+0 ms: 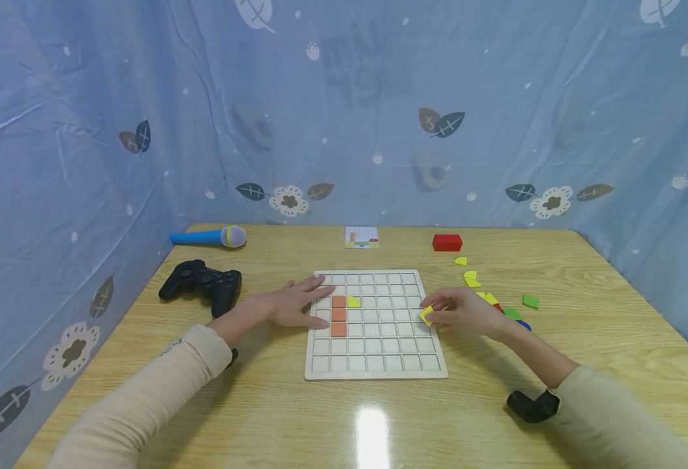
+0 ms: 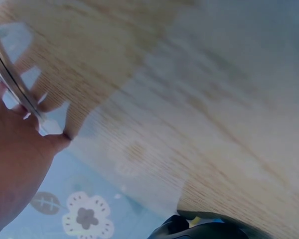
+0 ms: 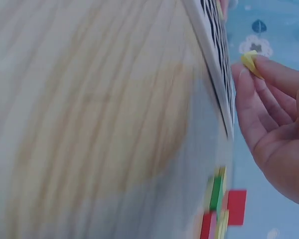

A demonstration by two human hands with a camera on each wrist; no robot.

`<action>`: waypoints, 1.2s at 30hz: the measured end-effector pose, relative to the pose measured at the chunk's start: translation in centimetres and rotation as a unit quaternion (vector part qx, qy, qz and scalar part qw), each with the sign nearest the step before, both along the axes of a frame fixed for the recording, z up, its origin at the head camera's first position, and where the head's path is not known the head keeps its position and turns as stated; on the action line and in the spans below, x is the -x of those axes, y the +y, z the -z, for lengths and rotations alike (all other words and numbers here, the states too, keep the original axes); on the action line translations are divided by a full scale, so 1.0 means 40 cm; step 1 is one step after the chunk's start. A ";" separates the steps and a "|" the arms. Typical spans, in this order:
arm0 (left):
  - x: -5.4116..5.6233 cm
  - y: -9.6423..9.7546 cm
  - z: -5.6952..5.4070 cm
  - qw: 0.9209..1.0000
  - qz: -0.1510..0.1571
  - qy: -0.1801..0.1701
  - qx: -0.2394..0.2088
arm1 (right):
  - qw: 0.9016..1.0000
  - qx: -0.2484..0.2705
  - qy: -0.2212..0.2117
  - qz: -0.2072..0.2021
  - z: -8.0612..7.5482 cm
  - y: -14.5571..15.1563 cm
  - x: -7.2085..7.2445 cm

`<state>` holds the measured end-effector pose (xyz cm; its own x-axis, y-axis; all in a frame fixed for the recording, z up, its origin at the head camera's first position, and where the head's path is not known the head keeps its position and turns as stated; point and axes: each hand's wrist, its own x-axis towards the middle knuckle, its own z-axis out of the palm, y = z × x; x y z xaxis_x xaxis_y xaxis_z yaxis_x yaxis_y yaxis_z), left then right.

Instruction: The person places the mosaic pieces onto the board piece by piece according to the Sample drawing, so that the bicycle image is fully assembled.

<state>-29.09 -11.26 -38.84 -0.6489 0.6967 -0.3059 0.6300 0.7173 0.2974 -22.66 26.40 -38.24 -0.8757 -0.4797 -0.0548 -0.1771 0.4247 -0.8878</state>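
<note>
A white grid board (image 1: pixel 379 366) lies on the wooden table. Three orange square tiles (image 1: pixel 339 314) stand in a column toward its left side, with one yellow tile (image 1: pixel 353 302) beside the top one. My left hand (image 1: pixel 292 304) rests on the board's left edge, fingers spread and straight; the left wrist view (image 2: pixel 20 154) shows it at that edge too. Over the board's right edge, my right hand (image 1: pixel 464 314) pinches a yellow tile (image 1: pixel 426 315) between thumb and fingers. The right wrist view also shows this pinched yellow tile (image 3: pixel 251 63).
Loose yellow, red, blue and green tiles (image 1: pixel 530 301) lie right of the board. Behind it are a small pattern card (image 1: pixel 361 237) and a red block (image 1: pixel 447 243). A black game controller (image 1: pixel 203 283) and a blue microphone (image 1: pixel 209 236) lie at the left.
</note>
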 end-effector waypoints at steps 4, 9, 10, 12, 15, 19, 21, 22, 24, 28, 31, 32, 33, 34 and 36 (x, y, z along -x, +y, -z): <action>0.001 0.000 0.001 1.000 0.003 0.002 0.001 | 1.000 -0.010 -0.016 0.007 0.001 -0.041 0.002; 0.002 0.000 0.001 1.000 0.007 0.002 -0.001 | 0.998 -0.008 -0.059 -0.013 -0.003 -0.089 0.002; 0.002 0.000 0.001 1.000 0.007 0.001 -0.002 | 0.998 -0.006 -0.063 -0.020 -0.005 -0.098 0.001; 0.001 0.000 0.001 1.000 0.007 0.000 -0.003 | 0.997 -0.005 -0.067 -0.033 -0.007 -0.115 0.000; 0.001 -0.001 0.001 1.000 0.005 -0.002 -0.003 | 0.997 -0.015 -0.064 -0.049 -0.007 -0.138 -0.002; 0.001 -0.001 0.003 1.000 0.004 0.000 -0.003 | 0.994 -0.005 -0.084 -0.069 -0.004 -0.168 -0.002; 0.001 -0.002 0.004 1.000 0.003 0.000 -0.003 | 0.993 0.000 -0.086 -0.077 -0.004 -0.184 -0.001; 0.001 -0.003 0.005 1.000 0.003 0.001 -0.003 | 0.993 0.003 -0.087 -0.080 -0.003 -0.191 -0.002; 0.001 -0.003 0.006 1.000 0.002 0.003 -0.002 | 0.993 0.003 -0.084 -0.081 -0.001 -0.204 -0.001; 0.000 -0.002 0.007 1.000 -0.004 0.008 0.004 | 0.992 0.010 -0.088 -0.084 0.002 -0.226 0.000; -0.001 0.000 0.005 1.000 -0.009 0.007 0.008 | 0.992 0.014 -0.095 -0.086 0.003 -0.240 -0.001; -0.001 0.001 0.004 1.000 -0.010 0.007 0.009 | 0.991 0.016 -0.095 -0.088 0.004 -0.245 -0.001; -0.002 0.001 0.003 1.000 -0.011 0.007 0.010 | 0.991 0.017 -0.095 -0.091 0.005 -0.249 -0.001; -0.002 0.002 0.002 1.000 -0.012 0.006 0.011 | 0.991 0.018 -0.096 -0.093 0.006 -0.255 -0.002; -0.003 0.002 0.000 1.000 -0.013 0.006 0.012 | 0.990 0.017 -0.093 -0.100 0.009 -0.263 -0.002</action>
<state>-28.98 -11.17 -38.85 -0.6707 0.6717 -0.3145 0.6136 0.7407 0.2735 -22.57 15.87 -38.59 -0.7392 -0.6473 -0.1860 -0.0876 0.3662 -0.9264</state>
